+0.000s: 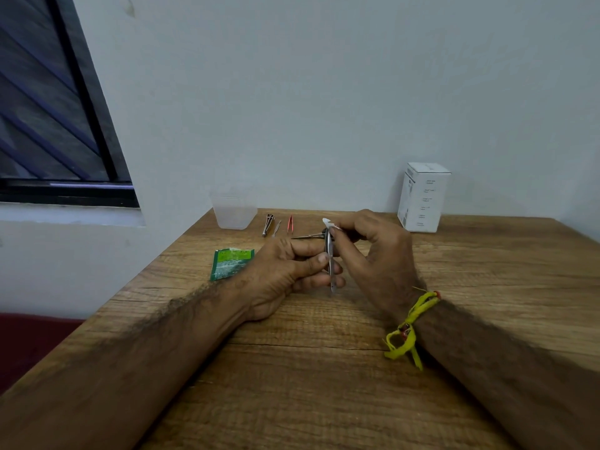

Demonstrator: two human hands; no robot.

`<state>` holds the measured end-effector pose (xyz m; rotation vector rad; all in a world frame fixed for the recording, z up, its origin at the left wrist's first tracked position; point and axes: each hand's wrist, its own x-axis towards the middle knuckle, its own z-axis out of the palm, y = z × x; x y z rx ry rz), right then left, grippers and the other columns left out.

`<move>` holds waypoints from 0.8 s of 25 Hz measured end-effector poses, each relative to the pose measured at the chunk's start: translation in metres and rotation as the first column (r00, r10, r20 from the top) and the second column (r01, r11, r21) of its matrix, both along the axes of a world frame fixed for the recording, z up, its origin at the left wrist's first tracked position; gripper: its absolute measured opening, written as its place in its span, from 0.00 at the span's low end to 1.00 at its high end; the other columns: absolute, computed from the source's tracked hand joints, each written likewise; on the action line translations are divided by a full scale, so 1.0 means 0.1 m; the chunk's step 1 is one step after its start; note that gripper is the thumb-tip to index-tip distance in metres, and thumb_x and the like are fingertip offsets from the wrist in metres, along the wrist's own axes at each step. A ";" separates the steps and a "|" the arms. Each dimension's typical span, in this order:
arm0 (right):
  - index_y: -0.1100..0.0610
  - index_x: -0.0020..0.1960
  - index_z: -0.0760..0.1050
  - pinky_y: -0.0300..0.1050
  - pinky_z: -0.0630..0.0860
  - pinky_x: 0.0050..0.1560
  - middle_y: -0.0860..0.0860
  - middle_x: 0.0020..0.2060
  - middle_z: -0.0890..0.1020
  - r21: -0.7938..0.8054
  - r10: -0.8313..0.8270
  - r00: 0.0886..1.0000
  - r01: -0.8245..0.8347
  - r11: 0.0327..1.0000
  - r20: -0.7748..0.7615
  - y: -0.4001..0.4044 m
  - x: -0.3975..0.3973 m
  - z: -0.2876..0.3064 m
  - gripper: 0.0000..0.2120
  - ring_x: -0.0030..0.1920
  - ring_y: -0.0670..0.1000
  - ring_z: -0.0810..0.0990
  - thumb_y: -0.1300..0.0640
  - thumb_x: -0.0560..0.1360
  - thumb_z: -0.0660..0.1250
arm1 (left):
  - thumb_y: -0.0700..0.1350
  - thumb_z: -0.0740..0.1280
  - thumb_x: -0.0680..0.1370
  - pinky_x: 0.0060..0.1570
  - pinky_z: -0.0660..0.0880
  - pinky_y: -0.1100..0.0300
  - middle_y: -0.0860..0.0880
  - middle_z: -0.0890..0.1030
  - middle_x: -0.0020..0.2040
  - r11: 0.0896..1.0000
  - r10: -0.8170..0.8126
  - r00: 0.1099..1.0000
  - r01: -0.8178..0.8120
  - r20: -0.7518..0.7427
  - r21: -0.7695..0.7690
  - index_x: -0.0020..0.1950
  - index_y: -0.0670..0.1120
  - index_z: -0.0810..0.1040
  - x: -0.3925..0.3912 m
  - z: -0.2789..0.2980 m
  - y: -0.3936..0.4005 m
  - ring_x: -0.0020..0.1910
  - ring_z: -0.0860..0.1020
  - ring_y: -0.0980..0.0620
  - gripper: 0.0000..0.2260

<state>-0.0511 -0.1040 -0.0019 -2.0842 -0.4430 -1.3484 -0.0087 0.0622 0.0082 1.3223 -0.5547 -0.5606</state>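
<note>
Shiny metal tool [330, 264]; matt wood-grain table [324, 368].

Bare tabletop [324, 384] nearside; tools [276, 225] beyond.

- Table [324, 368] is showing brown wood grain.
- Sachet [231, 263] is showing green and white.
- Box [423, 197] is showing white.
- Tweezers [290, 223] are showing red.
- Wristband [410, 326] is showing yellow.
- Tool [331, 264] is showing silver.

You are in a plain room, likely a home, at a wood-grain table [324, 384] pushed against a bare white wall [324, 92]. A dark-framed window [48, 108], a white carton [422, 198] and small grooming tools [269, 224] suggest it.
</note>
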 end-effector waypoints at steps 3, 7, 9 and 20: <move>0.62 0.50 0.84 0.37 0.77 0.45 0.51 0.40 0.85 -0.014 0.010 1.000 -0.010 1.000 0.012 0.02 -0.02 0.00 0.05 0.42 0.46 0.82 0.66 0.75 0.72 | 0.33 0.66 0.78 0.41 0.83 0.63 0.39 0.85 0.48 1.000 0.020 1.000 -0.020 0.002 -0.017 0.57 0.34 0.82 0.02 -0.01 -0.01 0.41 0.86 0.46 0.10; 0.62 0.50 0.84 0.37 0.78 0.45 0.50 0.41 0.85 -0.001 0.028 1.000 -0.028 1.000 0.000 0.02 -0.02 0.01 0.05 0.43 0.45 0.82 0.66 0.75 0.72 | 0.33 0.67 0.78 0.45 0.83 0.60 0.34 0.84 0.52 0.998 0.057 0.998 -0.057 0.040 -0.007 0.59 0.33 0.82 0.05 -0.03 -0.01 0.41 0.86 0.45 0.11; 0.61 0.50 0.84 0.40 0.80 0.45 0.50 0.43 0.85 0.007 0.035 0.999 -0.035 0.999 -0.016 0.01 -0.02 0.00 0.06 0.45 0.45 0.83 0.66 0.75 0.71 | 0.32 0.66 0.78 0.43 0.83 0.62 0.35 0.84 0.51 0.997 0.071 0.996 -0.071 0.052 -0.006 0.58 0.34 0.82 0.06 -0.04 -0.02 0.41 0.86 0.46 0.10; 0.60 0.51 0.84 0.44 0.78 0.46 0.50 0.41 0.85 -0.043 -0.057 0.998 0.057 0.997 -0.001 -0.02 -0.01 0.01 0.07 0.42 0.46 0.82 0.65 0.74 0.72 | 0.32 0.65 0.80 0.50 0.82 0.59 0.32 0.83 0.55 0.997 0.044 0.972 -0.059 0.231 0.058 0.62 0.35 0.81 0.04 -0.07 -0.04 0.46 0.85 0.44 0.12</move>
